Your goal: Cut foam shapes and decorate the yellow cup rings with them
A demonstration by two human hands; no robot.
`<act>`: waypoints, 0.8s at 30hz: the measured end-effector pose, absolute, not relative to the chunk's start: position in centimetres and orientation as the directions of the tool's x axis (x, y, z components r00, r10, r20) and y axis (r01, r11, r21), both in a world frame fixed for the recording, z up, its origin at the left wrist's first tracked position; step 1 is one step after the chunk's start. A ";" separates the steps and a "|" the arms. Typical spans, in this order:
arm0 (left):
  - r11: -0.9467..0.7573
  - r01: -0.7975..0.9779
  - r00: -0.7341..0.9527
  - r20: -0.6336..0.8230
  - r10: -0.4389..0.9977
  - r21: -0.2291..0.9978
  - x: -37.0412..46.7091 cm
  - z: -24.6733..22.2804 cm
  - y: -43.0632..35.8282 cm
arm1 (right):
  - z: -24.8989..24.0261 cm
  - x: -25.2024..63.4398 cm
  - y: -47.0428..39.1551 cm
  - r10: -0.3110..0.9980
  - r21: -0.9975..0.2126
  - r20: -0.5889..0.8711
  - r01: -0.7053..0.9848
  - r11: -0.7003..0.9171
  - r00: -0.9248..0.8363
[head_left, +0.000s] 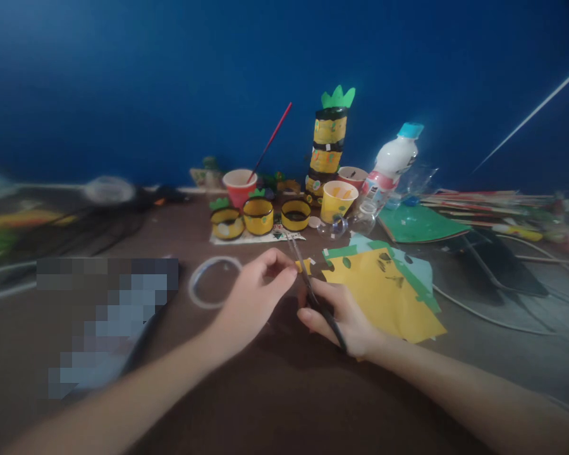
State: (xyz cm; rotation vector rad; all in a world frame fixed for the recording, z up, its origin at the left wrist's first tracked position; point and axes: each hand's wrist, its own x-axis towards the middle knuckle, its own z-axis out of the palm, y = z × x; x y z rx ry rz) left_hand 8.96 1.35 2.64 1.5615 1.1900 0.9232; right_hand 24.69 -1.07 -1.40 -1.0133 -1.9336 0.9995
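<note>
My right hand (344, 314) is wrapped round the dark handle of a pair of scissors (330, 321), whose blades point up and away. My left hand (256, 291) is closed in a pinch, thumb against fingers, on the edge of a small yellow piece of paper (304, 266). The scissors' blades cross at that piece. Just right of my right hand lies a larger yellow sheet with cut edges (384, 294), over green paper (425, 296) and pale blue paper (420, 272). A roll of clear tape (194, 284) lies left of my left hand.
Three yellow-and-black rings (258, 221) stand ahead. Behind them are a red cup (239, 188) with a brush, a yellow cup (338, 203), a tall banded tower (327, 148) with a green top, and a tilted bottle (391, 161). Green sheet (417, 222) and cables (483, 322) lie right.
</note>
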 end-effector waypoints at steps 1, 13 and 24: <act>-0.093 0.264 0.243 0.027 0.970 0.960 9.0 2.6 1.4 | -1.4 24.7 -1.1 0.873 -0.867 0.236 0.312 0.388 -0.427; -0.105 0.271 0.237 0.039 0.971 0.957 8.8 2.7 1.5 | -1.3 24.6 -1.1 0.886 -0.872 0.202 0.335 0.357 -0.418; -0.160 0.338 0.275 0.065 0.959 0.928 8.6 2.8 1.8 | -1.4 24.6 -1.2 0.886 -0.882 0.195 0.320 0.347 -0.421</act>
